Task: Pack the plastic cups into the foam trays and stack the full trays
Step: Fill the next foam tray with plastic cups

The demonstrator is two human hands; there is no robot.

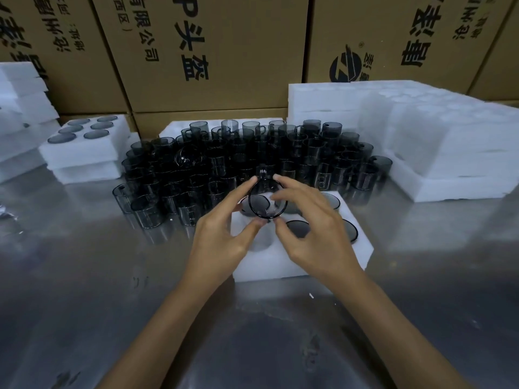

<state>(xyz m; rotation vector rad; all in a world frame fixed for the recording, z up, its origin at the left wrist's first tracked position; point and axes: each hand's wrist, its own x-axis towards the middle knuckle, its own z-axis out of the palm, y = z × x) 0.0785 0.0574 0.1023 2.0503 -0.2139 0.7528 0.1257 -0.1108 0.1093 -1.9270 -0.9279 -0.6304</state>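
Head view: cup (pixel 268 202) pinched between left hand (pixel 224 234), right hand (pixel 314 231) (above foam tray (pixel 295 265)).

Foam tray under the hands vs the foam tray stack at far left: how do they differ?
The near tray lies single on the table; the left tray tops a stack. The near tray has an open hole near the left hand; every hole seen in the left tray holds a cup. Both hands, right, pinch a cup over the near one; the left tray is untouched. Both are white foam.

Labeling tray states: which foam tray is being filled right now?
The foam tray nearest the camera, under both hands; left hand and right hand hold a cup over it.
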